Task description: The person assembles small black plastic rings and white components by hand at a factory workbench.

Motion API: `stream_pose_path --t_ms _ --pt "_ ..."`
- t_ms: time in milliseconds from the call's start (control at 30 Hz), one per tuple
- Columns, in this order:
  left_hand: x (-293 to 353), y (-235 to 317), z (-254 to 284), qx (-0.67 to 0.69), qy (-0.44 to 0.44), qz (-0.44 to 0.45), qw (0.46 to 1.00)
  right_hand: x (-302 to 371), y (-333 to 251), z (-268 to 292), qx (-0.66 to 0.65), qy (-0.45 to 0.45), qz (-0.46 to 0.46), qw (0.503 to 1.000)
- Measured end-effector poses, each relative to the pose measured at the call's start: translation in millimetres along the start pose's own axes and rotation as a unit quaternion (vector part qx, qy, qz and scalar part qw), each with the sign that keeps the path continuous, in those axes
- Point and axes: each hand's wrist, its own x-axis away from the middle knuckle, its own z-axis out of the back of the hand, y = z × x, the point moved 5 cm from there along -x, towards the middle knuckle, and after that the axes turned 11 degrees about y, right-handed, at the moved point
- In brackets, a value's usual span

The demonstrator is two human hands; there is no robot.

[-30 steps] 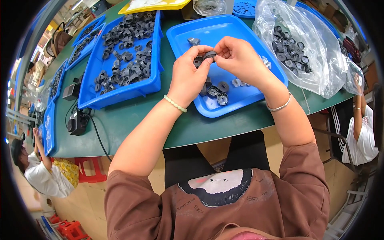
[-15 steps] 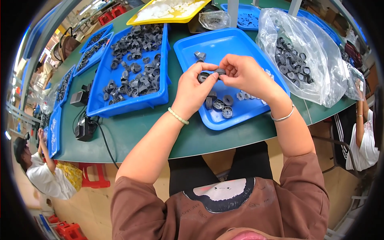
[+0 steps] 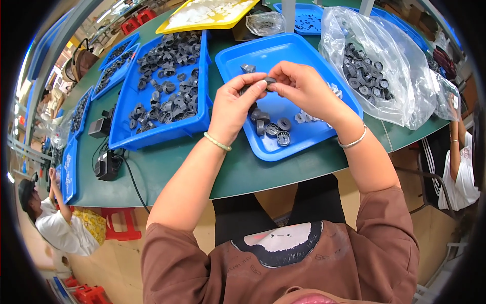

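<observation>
Over a shallow blue tray [image 3: 293, 152], my two hands meet at a small dark grey round plastic part [image 3: 270, 80]. My left hand [image 3: 229, 105] pinches it between thumb and forefinger; the palm side is hidden. From the other side, my right hand [image 3: 302, 87] grips the same part with thumb and fingertips. Below them in the tray lie several dark round plastic caps [image 3: 284, 138], some showing hollow insides. Beside these sit small white plastic pieces [image 3: 305, 117], partly covered by my right wrist. Another dark part [image 3: 248, 68] rests beyond my left fingers.
Left stands a deep blue bin [image 3: 161, 137] of dark parts. A clear plastic bag [image 3: 405, 96] with similar parts lies right. Behind are a yellow tray [image 3: 223, 23] of white pieces and metal posts [image 3: 289, 15]. Black adapters [image 3: 107, 164] with a cable sit left. Other people sit at both sides.
Both hands have shifted slightly left and up in the picture, still together on the dark part. The whole scene has shifted slightly the same way.
</observation>
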Motion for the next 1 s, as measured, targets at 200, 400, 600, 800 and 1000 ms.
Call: stream_pose_path --t_ms 200,400,600,800,1000 --pt "1 -5 0 0.045 0.009 0.03 0.998 1 10 -4 -0.049 0.004 -0.029 0.998" --pt "-2 -5 5 0.047 0.019 0.022 0.998 0 3 -9 -0.054 0.026 -0.068 0.996" --pt "1 -2 -1 0.037 0.007 -0.001 0.999 -1 17 -8 -0.083 0.031 -0.063 0.994" --pt "2 -1 0 0.037 0.019 -0.004 0.999 -1 10 -8 -0.101 0.028 -0.073 0.992" --pt "3 0 -1 0.038 0.029 -0.016 0.999 2 11 -10 -0.146 0.035 -0.129 0.98"
